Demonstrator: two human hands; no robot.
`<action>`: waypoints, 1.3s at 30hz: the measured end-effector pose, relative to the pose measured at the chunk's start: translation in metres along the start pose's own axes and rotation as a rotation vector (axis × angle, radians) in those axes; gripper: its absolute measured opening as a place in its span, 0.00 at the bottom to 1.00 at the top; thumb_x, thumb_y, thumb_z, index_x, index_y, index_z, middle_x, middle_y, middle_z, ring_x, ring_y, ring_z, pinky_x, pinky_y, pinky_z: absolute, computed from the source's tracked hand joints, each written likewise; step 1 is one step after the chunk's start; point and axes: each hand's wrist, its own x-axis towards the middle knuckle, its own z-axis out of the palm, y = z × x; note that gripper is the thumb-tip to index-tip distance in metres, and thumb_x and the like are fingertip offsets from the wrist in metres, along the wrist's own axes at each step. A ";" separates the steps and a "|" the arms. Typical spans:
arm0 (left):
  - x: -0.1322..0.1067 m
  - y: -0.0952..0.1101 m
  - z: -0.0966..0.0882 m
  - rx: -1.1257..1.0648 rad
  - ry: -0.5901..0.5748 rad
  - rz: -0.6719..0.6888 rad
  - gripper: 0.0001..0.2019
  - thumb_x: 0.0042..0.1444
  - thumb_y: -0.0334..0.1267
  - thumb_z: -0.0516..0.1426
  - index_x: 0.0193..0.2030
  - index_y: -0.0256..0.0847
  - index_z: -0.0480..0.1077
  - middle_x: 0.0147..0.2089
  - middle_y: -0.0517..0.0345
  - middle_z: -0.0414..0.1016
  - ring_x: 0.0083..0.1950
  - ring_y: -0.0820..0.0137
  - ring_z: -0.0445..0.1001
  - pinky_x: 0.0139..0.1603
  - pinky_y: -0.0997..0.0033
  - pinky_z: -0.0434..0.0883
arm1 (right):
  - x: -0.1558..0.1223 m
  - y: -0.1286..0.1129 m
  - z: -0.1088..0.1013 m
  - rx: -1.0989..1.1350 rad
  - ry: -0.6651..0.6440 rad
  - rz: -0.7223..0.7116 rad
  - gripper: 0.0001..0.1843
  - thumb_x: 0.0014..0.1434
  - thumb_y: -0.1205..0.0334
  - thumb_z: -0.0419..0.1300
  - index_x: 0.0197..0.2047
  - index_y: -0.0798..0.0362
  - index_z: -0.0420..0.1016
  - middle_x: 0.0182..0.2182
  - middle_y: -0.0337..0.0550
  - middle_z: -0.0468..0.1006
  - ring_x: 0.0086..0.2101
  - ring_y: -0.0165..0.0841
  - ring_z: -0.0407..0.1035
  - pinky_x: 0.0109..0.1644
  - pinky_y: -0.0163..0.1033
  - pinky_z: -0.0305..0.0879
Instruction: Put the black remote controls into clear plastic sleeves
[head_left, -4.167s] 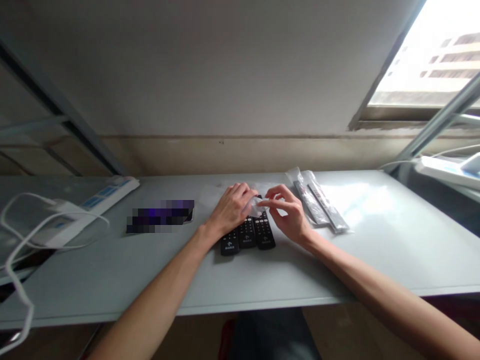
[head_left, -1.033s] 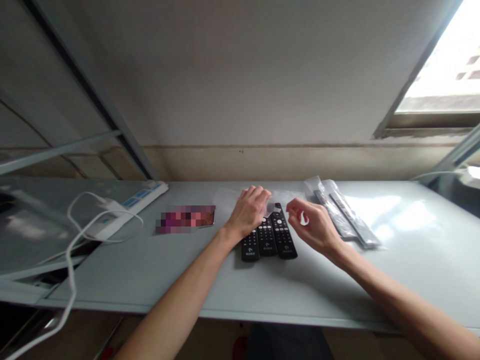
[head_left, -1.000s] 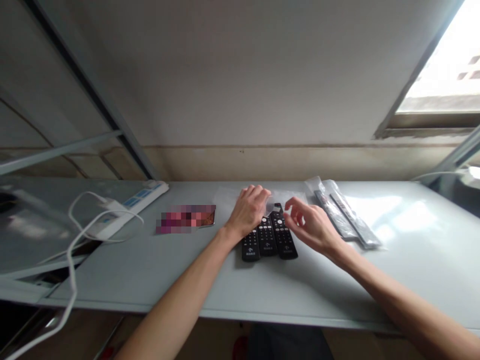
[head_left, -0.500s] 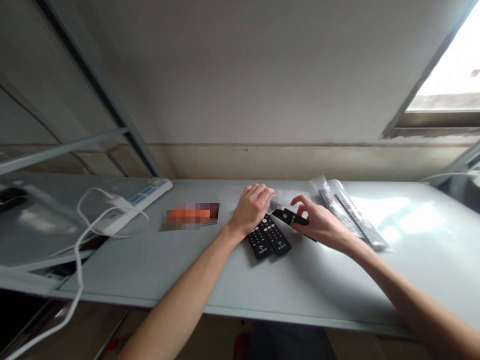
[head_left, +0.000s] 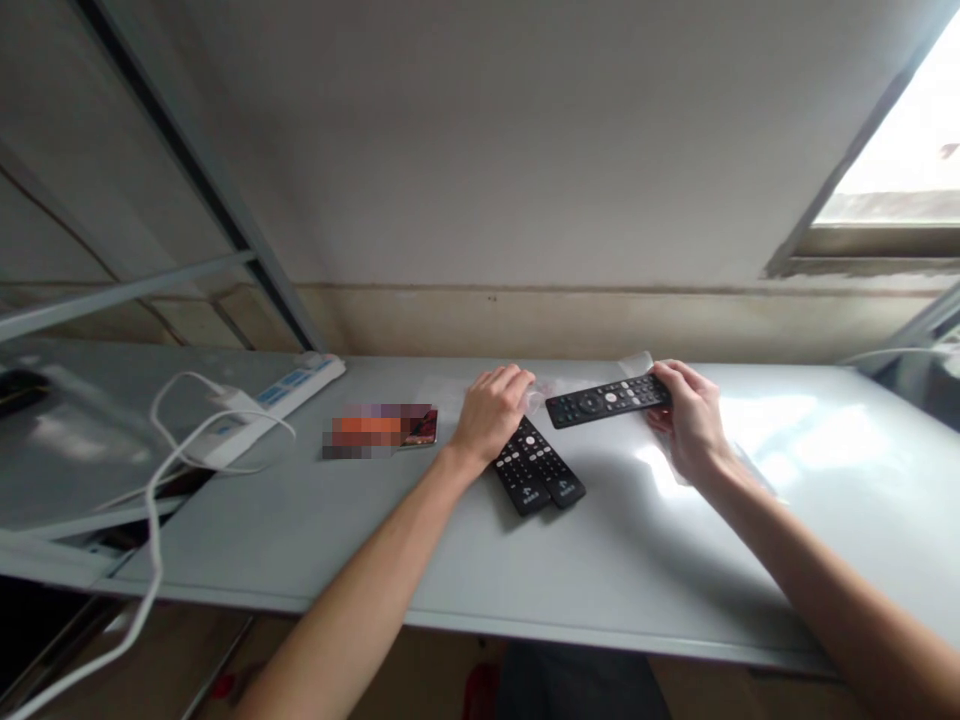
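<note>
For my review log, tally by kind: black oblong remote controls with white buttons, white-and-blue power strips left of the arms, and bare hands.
Black oblong remote controls with white buttons: 3 (1 held, 2 lying on the grey desk)
White-and-blue power strip: 1
Bare hands: 2 (left hand, right hand)
Total: 6

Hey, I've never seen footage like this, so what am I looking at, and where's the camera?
There's no machine, just a person working bare-handed. Every picture comes from one camera worn on the head, looking forward and down. The right hand holds a black remote above the table. The left hand covers the far ends of two more remotes, with clear plastic by its fingertips; whether it grips that is hard to tell. Further left are a pixelated thing, probably a phone, and a white power strip.
</note>
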 end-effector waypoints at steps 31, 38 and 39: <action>0.001 0.031 -0.008 -0.101 -0.102 0.229 0.11 0.68 0.34 0.58 0.55 0.37 0.71 0.50 0.47 0.76 0.54 0.55 0.70 0.55 0.57 0.70 | -0.066 0.009 0.047 -0.062 -0.400 -0.109 0.20 0.71 0.44 0.58 0.56 0.46 0.59 0.29 0.35 0.75 0.28 0.34 0.72 0.32 0.41 0.72; 0.002 0.029 -0.006 -0.063 -0.004 0.181 0.37 0.66 0.35 0.60 0.78 0.44 0.50 0.66 0.43 0.68 0.70 0.51 0.64 0.71 0.47 0.64 | -0.043 0.010 0.034 -0.005 -0.165 -0.143 0.24 0.68 0.44 0.63 0.53 0.46 0.56 0.24 0.31 0.75 0.23 0.33 0.71 0.28 0.38 0.67; 0.002 0.027 -0.006 -0.046 0.008 0.144 0.39 0.65 0.35 0.61 0.78 0.42 0.49 0.67 0.42 0.67 0.72 0.50 0.62 0.73 0.46 0.63 | -0.038 0.009 0.031 0.006 -0.135 -0.138 0.24 0.67 0.43 0.64 0.52 0.45 0.56 0.22 0.30 0.75 0.22 0.32 0.70 0.27 0.37 0.66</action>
